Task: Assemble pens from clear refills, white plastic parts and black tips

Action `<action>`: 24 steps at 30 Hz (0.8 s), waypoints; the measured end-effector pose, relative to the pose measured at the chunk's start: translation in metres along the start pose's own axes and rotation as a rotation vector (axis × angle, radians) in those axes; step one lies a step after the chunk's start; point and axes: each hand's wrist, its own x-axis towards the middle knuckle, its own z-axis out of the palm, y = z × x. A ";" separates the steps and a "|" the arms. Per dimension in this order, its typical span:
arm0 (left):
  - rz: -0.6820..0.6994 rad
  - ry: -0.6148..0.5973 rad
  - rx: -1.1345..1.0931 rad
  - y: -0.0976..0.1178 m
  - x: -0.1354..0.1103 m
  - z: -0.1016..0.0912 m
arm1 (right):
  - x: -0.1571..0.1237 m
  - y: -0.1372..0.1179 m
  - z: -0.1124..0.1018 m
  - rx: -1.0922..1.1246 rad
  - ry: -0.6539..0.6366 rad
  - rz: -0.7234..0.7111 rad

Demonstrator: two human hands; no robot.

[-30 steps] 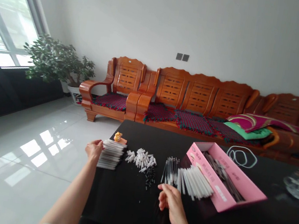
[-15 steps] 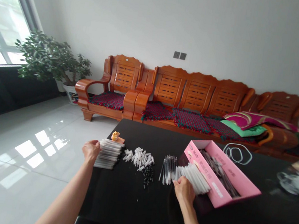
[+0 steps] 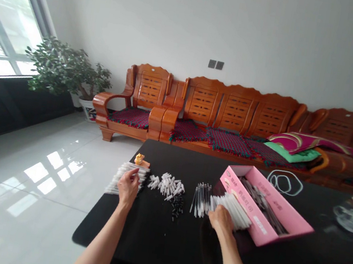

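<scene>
Your left hand [image 3: 128, 185] lies with fingers spread on the white stack [image 3: 114, 183] at the desk's [image 3: 160, 236] left edge. Your right hand [image 3: 221, 217] touches the tube pile [image 3: 238, 208] beside the pink box [image 3: 288, 207]; I cannot tell whether it grips anything.

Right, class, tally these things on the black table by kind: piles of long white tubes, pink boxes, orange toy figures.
Piles of long white plastic tubes: 2
Pink cardboard boxes: 1
Small orange toy figures: 1
Total: 4

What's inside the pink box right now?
Dark thin rods lie lengthwise in the pink box; its near wall covers the floor strip just behind it.
</scene>
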 end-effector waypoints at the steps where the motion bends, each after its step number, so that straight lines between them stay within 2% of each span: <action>1: 0.005 -0.018 -0.046 0.001 -0.010 0.004 | 0.000 0.000 -0.001 0.034 0.004 0.001; 4: 0.006 -0.095 -0.214 0.000 -0.037 0.017 | -0.006 0.000 -0.001 0.287 -0.055 -0.001; 8: -0.007 -0.211 -0.326 -0.004 -0.064 0.032 | -0.026 -0.007 0.010 0.816 -0.191 -0.055; 10: 0.006 -0.263 -0.339 -0.005 -0.072 0.039 | -0.037 -0.013 0.019 1.041 -0.281 -0.091; 13: 0.102 -0.319 -0.261 -0.003 -0.077 0.047 | -0.048 -0.022 0.032 1.275 -0.360 -0.104; 17: 0.241 -0.391 -0.029 0.003 -0.079 0.058 | -0.053 -0.027 0.045 1.446 -0.400 -0.102; 24: 0.363 -0.516 0.254 0.012 -0.086 0.071 | -0.053 -0.027 0.053 1.446 -0.448 -0.106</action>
